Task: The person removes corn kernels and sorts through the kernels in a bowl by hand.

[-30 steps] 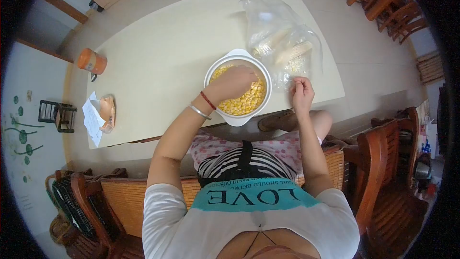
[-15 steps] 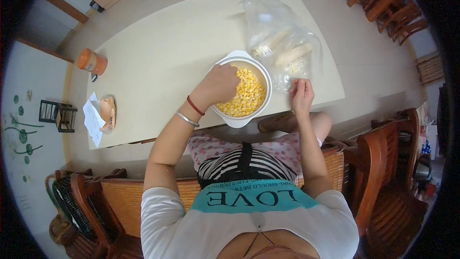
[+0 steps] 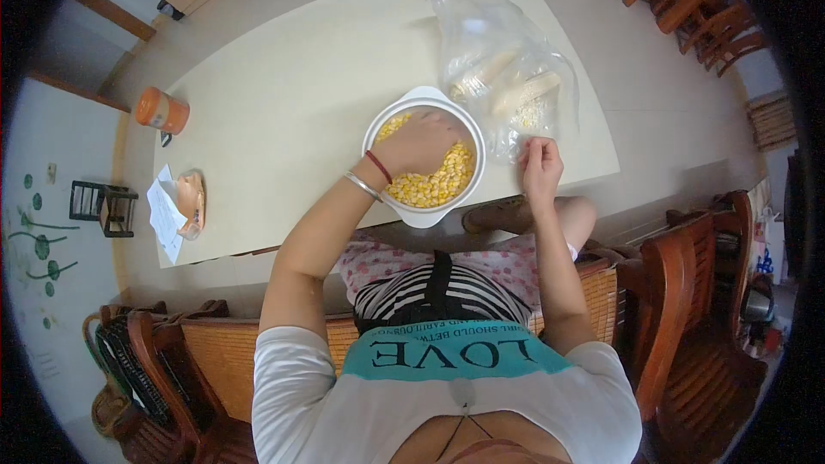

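My left hand (image 3: 418, 148) is inside a white two-handled pot (image 3: 424, 221), its fingers stretched out over yellow corn kernels (image 3: 436, 187). The fingertips are partly hidden among the kernels. At the table's near edge, right of the pot, my right hand (image 3: 541, 167) is closed with its fingers curled. Whether it holds anything cannot be made out. Just beyond it lies a clear plastic bag (image 3: 481, 21) with stripped corn cobs (image 3: 526, 93) and some loose bits in it.
The pot and bag rest on a cream table (image 3: 284, 103). Toward its left end are an orange canister (image 3: 161, 112), white paper (image 3: 165, 210) and an orange-brown packet (image 3: 192, 202). A wooden chair (image 3: 687, 318) stands at my right. My knee is beside the table's near edge.
My left hand has moved right and deeper over the kernels, its fingers now more stretched out. Kernels show at the pot's left side. My right hand has hardly moved.
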`<action>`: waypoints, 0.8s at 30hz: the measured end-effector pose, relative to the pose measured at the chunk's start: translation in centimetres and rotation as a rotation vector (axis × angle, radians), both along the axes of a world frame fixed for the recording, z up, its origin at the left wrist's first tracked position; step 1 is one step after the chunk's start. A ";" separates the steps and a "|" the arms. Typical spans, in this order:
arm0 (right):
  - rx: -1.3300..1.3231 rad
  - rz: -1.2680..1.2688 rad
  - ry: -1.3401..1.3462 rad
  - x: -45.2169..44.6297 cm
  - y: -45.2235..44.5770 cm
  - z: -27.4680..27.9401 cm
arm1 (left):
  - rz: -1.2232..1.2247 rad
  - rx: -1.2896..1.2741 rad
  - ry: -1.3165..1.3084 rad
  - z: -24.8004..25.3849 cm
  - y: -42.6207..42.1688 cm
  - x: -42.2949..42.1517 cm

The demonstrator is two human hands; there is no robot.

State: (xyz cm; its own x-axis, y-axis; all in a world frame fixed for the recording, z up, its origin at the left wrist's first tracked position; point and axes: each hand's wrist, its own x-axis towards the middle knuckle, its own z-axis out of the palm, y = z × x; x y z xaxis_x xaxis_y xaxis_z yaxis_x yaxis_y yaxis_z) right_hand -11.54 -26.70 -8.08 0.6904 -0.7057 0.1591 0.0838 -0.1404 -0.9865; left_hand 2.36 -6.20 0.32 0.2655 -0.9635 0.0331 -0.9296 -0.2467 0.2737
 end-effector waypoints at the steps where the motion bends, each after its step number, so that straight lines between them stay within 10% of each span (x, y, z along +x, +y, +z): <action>1: -0.003 -0.009 0.010 0.0 0.0 -0.1 | -0.008 0.028 0.032 0.1 0.0 0.2; 13: -0.069 0.011 -0.008 0.0 0.0 -0.6 | 0.000 0.134 0.245 -0.8 0.7 1.5; 24: 0.012 -0.007 -0.054 0.2 0.4 0.3 | 0.251 -0.353 0.322 2.9 4.0 0.0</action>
State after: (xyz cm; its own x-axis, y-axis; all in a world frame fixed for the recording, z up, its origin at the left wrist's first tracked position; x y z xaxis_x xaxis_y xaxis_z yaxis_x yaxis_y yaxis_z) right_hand -11.36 -26.26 -7.80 0.6760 -0.7128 0.1870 0.1356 -0.1291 -0.9823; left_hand 2.34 -2.25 3.26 0.5363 -0.8142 0.2223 -0.7095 -0.2922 0.6413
